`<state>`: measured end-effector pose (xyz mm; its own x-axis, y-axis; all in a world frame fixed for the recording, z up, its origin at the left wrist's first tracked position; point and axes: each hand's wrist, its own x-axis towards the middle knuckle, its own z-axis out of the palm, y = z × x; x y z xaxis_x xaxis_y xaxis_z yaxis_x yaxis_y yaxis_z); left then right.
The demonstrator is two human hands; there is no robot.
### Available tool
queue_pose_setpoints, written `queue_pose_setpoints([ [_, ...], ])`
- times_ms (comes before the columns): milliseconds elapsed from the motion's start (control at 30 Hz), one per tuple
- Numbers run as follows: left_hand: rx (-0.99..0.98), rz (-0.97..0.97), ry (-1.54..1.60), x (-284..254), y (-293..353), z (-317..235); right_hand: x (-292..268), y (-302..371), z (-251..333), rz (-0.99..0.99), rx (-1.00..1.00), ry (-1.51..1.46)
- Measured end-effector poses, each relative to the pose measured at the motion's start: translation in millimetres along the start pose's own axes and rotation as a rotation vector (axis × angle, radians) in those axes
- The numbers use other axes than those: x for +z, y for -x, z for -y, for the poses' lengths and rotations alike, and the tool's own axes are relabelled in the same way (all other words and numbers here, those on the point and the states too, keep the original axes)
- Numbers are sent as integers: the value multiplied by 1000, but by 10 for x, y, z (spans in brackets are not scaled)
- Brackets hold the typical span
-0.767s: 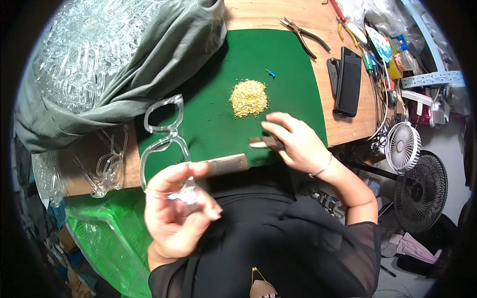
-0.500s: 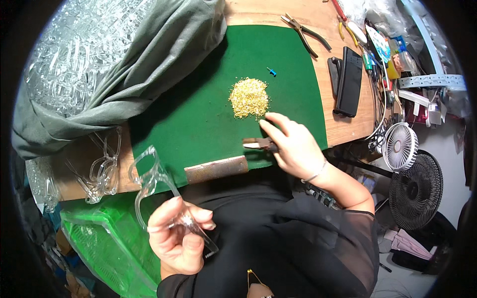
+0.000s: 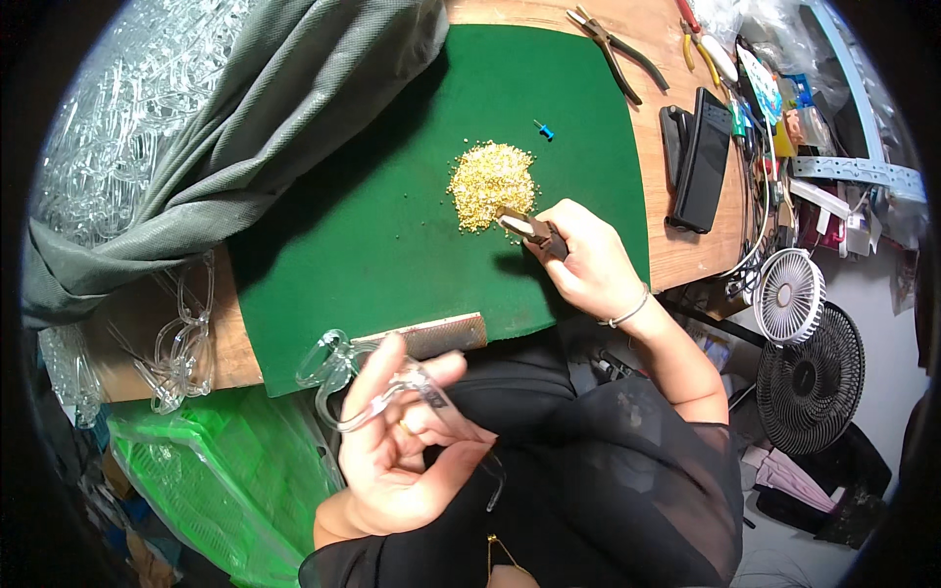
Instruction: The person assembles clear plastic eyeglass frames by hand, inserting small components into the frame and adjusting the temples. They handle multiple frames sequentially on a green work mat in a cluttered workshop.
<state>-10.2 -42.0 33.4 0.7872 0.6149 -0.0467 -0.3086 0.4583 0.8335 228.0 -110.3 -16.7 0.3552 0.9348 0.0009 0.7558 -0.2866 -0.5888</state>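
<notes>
The right hand point(image 3: 585, 257) is farther from the body than in the earlier frame, bringing its pliers point(image 3: 536, 232) to the near edge of a heap of small gold pieces point(image 3: 490, 176); the left hand point(image 3: 407, 451) is turned and shifted rightward, carrying a clear glasses frame point(image 3: 340, 365) nearer the body. A wooden table point(image 3: 696, 257) extends beyond both hands, bearing a green mat point(image 3: 343, 265). Well beyond the left hand, to its left, are a mass of clear frames point(image 3: 118, 147) and a grey cloth point(image 3: 294, 118); nearer, on the same side, a green basket point(image 3: 225, 470) sits below the table edge. The left hand holds the glasses frame by a temple, its fingers loosely spread. Beyond the right hand, to its right, is a black phone point(image 3: 706, 162); just beyond the left hand, a textured bar point(image 3: 431, 335). The right hand is closed around the pliers; I cannot tell whether their tips grip a piece. The heap lies ahead of that hand, and past it a blue pushpin point(image 3: 546, 131)
</notes>
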Motion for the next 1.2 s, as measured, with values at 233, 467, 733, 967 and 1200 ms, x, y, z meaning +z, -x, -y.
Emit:
queue_pose_setpoints([
  [233,-135,-30,-61,84,-71,-42,28,25,24,11,-41,94],
  [467,-190,-74,-115,185,-102,-64,125,28,61,-31,-62,184],
  [733,-282,-109,13,257,-85,-114,-229,159,341,6,98,-451],
  [967,-262,-23,112,331,11,-191,-352,125,872,28,-598,-593],
  [1200,-261,84,153,323,93,-147,-334,216,827,26,-649,-662],
])
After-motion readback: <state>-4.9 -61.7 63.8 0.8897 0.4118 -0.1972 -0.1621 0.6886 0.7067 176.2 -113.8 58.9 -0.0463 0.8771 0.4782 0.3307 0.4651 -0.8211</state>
